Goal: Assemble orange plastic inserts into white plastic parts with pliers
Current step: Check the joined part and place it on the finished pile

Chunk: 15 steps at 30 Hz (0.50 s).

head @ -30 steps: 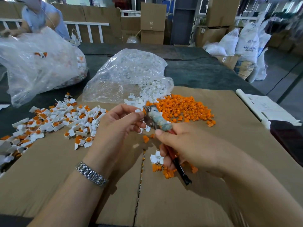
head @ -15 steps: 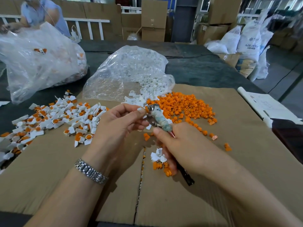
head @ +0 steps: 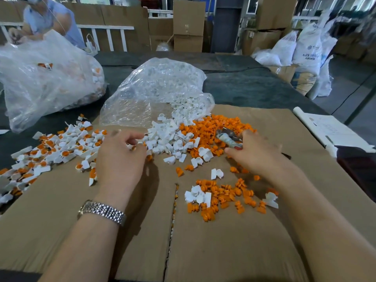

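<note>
Orange inserts (head: 215, 127) heaped at 12 o'clock beside white parts (head: 173, 139); my right hand (head: 256, 153) grips pliers (head: 228, 138) there, left hand (head: 122, 155) pinches something small at 10; I'd guess the risk is scattering loose pieces off the cardboard (head: 223, 251).

Flattened cardboard (head: 234, 251) lies on the desk (head: 254, 86). Assembled parts (head: 50, 151) lie left, loose inserts (head: 215, 127) right, unfilled parts (head: 171, 139) between. Behind these sit 2 bags (head: 158, 88).
</note>
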Available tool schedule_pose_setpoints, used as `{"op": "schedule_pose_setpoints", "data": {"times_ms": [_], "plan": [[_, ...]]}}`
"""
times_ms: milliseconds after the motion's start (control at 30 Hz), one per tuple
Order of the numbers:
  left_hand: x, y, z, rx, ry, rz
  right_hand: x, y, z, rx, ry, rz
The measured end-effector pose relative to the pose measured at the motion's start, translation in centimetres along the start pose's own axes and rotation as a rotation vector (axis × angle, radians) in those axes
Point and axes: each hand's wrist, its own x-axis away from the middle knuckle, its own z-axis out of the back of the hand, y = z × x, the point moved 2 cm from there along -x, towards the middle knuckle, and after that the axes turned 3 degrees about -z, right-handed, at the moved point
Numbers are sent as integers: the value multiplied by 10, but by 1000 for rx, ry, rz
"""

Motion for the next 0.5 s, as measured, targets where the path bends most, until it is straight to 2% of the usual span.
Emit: {"op": "schedule_pose_setpoints", "data": {"times_ms": [167, 300, 400, 500], "plan": [[15, 17, -21, -18, -232, -241, 1, -5, -17, 34, 75, 54], [22, 21, -29, -81, -407, -365, 5, -8, -14, -10, 142, 108], [19, 18, -28, -130, -350, -345, 19, -26, -5, -74, 318, 396], [12, 11, -25, -191, -261, -292, 33, -51, -12, -8, 241, 667]]}}
